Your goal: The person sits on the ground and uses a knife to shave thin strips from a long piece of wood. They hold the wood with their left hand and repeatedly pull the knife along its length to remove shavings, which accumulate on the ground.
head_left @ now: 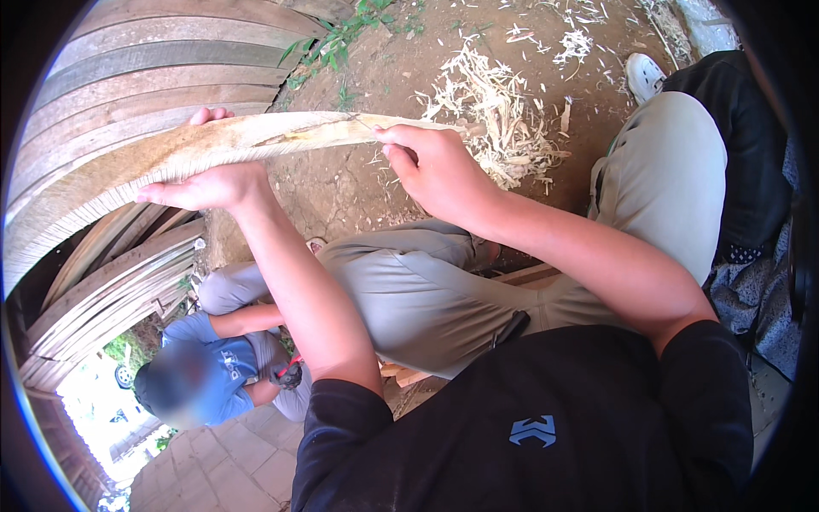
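Head view: wooden plank is gripped by the left hand, raised above the ground. Right hand is curled at the plank's right end; whether anything is pinched cannot be told. Shavings are scattered beyond.

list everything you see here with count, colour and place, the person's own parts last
wooden board: one, pale tan, across the upper left, in the left hand
shavings pile: one, cream, on the ground, upper centre
ground: one, brown, beyond the hands
stacked boards: several, brownish, upper left
stacked strips: many, pale, left
plants: several, green, top
co-worker: one, blue top, lower left
paving: one area, greyish, bottom left
shoe: one, white, upper right
trousers: one pair, light grey, centre and right
shirt: one, black, bottom
left hand: one, bare, under the board
right hand: one, bare, at the board's right end
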A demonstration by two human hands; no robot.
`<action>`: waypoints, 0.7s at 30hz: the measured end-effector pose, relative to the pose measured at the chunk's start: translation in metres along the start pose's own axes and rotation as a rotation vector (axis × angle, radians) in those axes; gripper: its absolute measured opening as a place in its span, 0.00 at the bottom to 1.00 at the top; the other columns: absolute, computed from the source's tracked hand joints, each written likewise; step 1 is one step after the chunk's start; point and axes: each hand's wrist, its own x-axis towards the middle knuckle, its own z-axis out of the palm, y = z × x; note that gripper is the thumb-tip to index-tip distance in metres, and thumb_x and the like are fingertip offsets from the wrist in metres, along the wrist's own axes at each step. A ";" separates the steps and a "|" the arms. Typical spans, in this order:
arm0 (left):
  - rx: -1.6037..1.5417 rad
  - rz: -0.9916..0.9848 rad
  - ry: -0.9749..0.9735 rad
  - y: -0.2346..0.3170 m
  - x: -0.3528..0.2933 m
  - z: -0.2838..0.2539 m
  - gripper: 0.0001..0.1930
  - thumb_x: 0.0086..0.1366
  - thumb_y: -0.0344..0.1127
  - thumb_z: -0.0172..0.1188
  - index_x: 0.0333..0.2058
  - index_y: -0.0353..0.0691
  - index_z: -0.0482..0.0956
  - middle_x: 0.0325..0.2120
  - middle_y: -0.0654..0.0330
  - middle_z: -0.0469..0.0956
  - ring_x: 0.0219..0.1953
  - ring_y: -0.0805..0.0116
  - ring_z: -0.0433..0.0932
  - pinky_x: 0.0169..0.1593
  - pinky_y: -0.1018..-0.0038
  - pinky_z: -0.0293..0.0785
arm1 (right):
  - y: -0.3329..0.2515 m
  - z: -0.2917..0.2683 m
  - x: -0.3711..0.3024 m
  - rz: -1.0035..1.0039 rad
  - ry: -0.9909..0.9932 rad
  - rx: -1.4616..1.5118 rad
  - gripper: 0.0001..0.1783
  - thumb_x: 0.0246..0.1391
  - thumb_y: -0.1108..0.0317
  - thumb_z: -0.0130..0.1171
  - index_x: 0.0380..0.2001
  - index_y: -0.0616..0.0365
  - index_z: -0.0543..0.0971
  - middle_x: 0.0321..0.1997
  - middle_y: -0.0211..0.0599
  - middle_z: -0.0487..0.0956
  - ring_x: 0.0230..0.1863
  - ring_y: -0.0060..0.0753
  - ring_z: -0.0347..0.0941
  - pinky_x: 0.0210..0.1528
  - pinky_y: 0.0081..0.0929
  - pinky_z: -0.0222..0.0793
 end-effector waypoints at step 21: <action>-0.015 0.040 0.064 0.003 0.001 0.002 0.54 0.57 0.88 0.31 0.62 0.45 0.67 0.33 0.51 0.77 0.31 0.55 0.79 0.36 0.60 0.77 | 0.001 0.000 -0.001 -0.025 -0.014 -0.089 0.15 0.66 0.74 0.56 0.52 0.64 0.82 0.24 0.52 0.80 0.18 0.35 0.73 0.25 0.35 0.69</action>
